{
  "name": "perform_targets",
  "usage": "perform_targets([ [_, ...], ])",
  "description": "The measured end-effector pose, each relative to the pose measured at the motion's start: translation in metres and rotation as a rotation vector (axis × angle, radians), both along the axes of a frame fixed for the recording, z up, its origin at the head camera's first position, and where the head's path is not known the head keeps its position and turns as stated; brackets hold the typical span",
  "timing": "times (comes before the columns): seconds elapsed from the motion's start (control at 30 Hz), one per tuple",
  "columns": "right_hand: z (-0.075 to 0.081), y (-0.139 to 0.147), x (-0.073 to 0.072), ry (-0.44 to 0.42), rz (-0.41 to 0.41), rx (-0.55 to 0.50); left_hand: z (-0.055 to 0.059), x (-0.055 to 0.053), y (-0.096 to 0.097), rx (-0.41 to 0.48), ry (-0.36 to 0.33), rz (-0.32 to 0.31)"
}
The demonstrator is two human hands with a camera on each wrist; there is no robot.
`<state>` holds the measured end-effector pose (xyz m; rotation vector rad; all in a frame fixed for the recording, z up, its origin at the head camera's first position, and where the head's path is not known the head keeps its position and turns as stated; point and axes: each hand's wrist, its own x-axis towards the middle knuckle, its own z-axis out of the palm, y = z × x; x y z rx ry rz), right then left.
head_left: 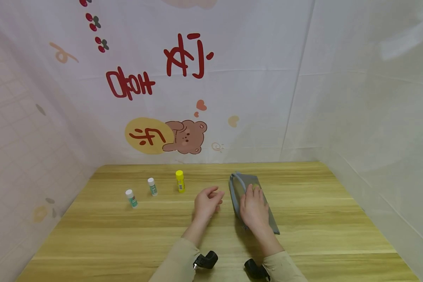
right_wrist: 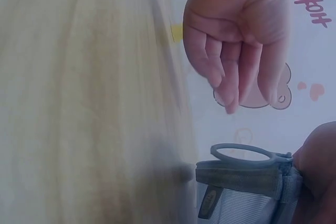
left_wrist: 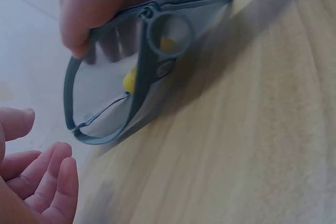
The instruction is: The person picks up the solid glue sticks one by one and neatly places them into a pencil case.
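A grey-blue mesh zip pouch point(head_left: 274, 224) stands on the table at centre right, its mouth gaping toward the left. My right hand point(head_left: 255, 207) grips the pouch's upper edge, with fingertips showing through the mesh in the left wrist view. Inside lies something yellow point(left_wrist: 129, 81), mostly hidden. From the zip hangs a round pull ring point(right_wrist: 244, 153). My left hand point(head_left: 207, 201) hovers just left of the mouth, fingers loosely bent, holding nothing and apart from the pouch; the left wrist view shows its half-curled fingers point(left_wrist: 65, 179).
Left of my hands stand a yellow glue stick point(head_left: 180, 182) and two white-and-green glue sticks, one nearer the middle point(head_left: 153, 188) and one farther left point(head_left: 132, 199). A printed white cloth point(head_left: 253, 78) closes off the back and sides of the wooden table point(head_left: 127, 243).
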<state>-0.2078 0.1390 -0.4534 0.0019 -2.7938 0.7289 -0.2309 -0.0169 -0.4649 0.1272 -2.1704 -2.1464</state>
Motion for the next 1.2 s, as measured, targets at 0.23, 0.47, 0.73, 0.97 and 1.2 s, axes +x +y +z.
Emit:
perform_targets([
  [0.23, -0.003, 0.000, -0.001, -0.003, -0.002, -0.002, 0.004, 0.000, -0.014, -0.025, 0.014, 0.042],
  [0.47, -0.003, -0.001, -0.002, -0.013, -0.008, -0.005, 0.009, 0.000, -0.023, -0.163, 0.087, 0.145],
  [0.73, -0.004, 0.000, -0.001, -0.008, -0.006, -0.007, 0.016, 0.002, -0.034, -0.224, 0.166, 0.245],
  [0.97, -0.006, 0.000, 0.000, -0.002, -0.003, -0.011, 0.017, 0.003, -0.047, -0.263, 0.219, 0.309],
  [1.2, -0.006, 0.000, 0.001, -0.007, -0.003, -0.009, 0.014, 0.002, -0.059, -0.326, 0.283, 0.355],
])
